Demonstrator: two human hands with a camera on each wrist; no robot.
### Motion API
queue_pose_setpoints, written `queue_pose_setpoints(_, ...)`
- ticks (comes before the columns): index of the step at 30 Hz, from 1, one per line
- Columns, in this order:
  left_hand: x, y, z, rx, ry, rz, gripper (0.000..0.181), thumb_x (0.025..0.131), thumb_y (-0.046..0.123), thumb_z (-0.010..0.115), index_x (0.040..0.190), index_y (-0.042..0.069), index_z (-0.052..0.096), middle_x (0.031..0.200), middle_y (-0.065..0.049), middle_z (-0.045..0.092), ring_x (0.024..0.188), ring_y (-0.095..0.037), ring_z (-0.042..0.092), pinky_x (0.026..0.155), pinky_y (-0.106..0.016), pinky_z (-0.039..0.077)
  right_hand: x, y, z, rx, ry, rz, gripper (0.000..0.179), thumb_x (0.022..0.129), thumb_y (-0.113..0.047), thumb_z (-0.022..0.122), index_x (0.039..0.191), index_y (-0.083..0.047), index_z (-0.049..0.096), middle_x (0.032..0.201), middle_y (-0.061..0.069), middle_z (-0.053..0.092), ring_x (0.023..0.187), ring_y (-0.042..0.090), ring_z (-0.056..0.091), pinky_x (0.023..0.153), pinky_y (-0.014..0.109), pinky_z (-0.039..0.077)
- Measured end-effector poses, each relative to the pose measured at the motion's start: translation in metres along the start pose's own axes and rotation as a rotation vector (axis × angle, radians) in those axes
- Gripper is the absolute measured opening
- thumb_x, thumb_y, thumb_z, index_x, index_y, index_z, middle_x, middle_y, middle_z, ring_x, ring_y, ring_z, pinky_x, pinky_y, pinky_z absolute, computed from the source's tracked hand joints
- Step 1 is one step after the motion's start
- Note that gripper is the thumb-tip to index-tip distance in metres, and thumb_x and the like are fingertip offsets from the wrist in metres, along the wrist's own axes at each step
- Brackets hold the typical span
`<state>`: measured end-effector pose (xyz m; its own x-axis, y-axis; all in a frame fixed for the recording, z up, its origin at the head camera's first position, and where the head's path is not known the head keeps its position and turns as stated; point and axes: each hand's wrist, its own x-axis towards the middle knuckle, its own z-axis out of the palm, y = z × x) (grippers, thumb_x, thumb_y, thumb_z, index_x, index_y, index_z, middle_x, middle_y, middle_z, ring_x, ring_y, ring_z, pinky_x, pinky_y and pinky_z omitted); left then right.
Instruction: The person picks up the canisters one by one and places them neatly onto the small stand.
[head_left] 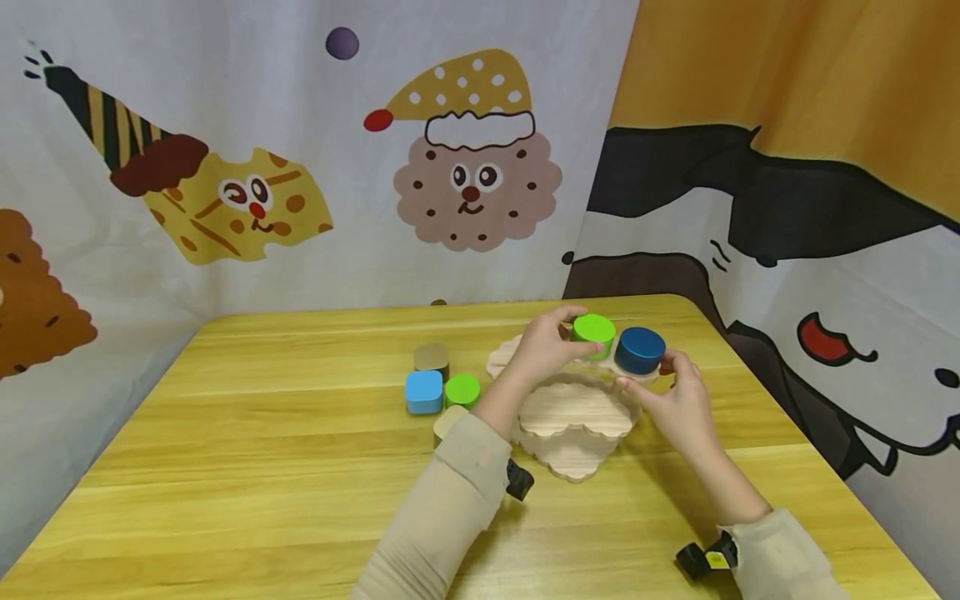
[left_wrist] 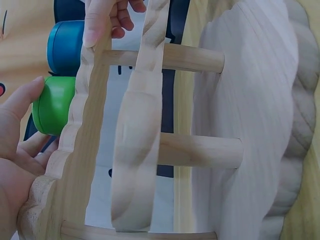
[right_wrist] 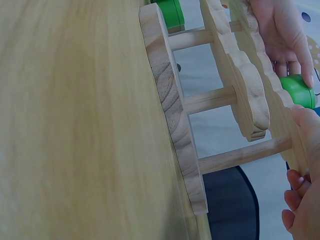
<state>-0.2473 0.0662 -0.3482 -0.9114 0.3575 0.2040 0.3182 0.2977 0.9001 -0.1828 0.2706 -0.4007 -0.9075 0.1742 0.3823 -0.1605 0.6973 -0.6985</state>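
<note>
A tiered wooden stand [head_left: 573, 410] with scalloped boards joined by round dowels [left_wrist: 200, 150] stands upright on the table. My left hand [head_left: 542, 348] pinches a green round block [head_left: 593, 333] between thumb and fingers at the top board [left_wrist: 92, 145]. The block appears to touch that board. Right beside it, a dark blue round block [head_left: 641, 350] sits on the same board. At the board's right end, my right hand [head_left: 681, 404] grips its edge, thumb on the upper face and fingers curled below, as the right wrist view shows.
Left of the stand, several blocks lie grouped on the table [head_left: 262, 467]: a brown one [head_left: 431, 357], a light blue rounded square [head_left: 424, 392], a green round one [head_left: 462, 389] and a beige one [head_left: 448, 422] partly behind the left sleeve. A printed curtain [head_left: 285, 108] hangs behind.
</note>
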Motion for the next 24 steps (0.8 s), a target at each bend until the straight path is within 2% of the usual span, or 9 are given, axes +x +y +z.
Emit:
queue_pose_setpoints(8,-0.001,0.001,-0.002,-0.023,-0.005,0.0,0.06,0.079,0.027,0.08,0.133,0.017,0.056,0.114,0.008,0.059,0.097,-0.016,0.054,0.074,-0.028,0.048,0.0,-0.001,0.0,0.003,0.0,-0.005,0.071,0.08,-0.038,0.078,0.124,0.008,0.046,0.106,0.02,0.048,0.096,0.036,0.044,0.068,0.038,0.035)
queue_pose_setpoints(13,-0.005,-0.001,-0.009,-0.058,0.028,0.002,0.061,0.078,0.032,0.081,0.134,0.022,0.056,0.119,0.011,0.057,0.107,-0.018,0.05,0.08,-0.032,0.046,0.0,0.0,0.0,0.002,0.007,-0.011,0.071,0.079,-0.037,0.079,0.124,0.008,0.047,0.106,0.02,0.049,0.097,0.036,0.044,0.07,0.039,0.034)
queue_pose_setpoints(18,-0.015,-0.001,-0.019,-0.097,0.059,0.017,0.061,0.079,0.034,0.08,0.134,0.025,0.055,0.12,0.014,0.056,0.114,-0.02,0.048,0.083,-0.036,0.046,0.0,0.0,0.0,-0.007,0.007,-0.008,0.071,0.079,-0.037,0.079,0.124,0.008,0.047,0.106,0.02,0.049,0.097,0.034,0.044,0.07,0.039,0.035)
queue_pose_setpoints(24,-0.032,0.004,-0.034,-0.133,0.09,0.076,0.058,0.082,0.031,0.078,0.134,0.025,0.055,0.121,0.014,0.057,0.115,-0.02,0.046,0.084,-0.038,0.045,0.0,0.0,0.0,-0.006,0.007,0.0,0.071,0.079,-0.037,0.079,0.124,0.008,0.047,0.106,0.02,0.049,0.096,0.033,0.044,0.071,0.039,0.035)
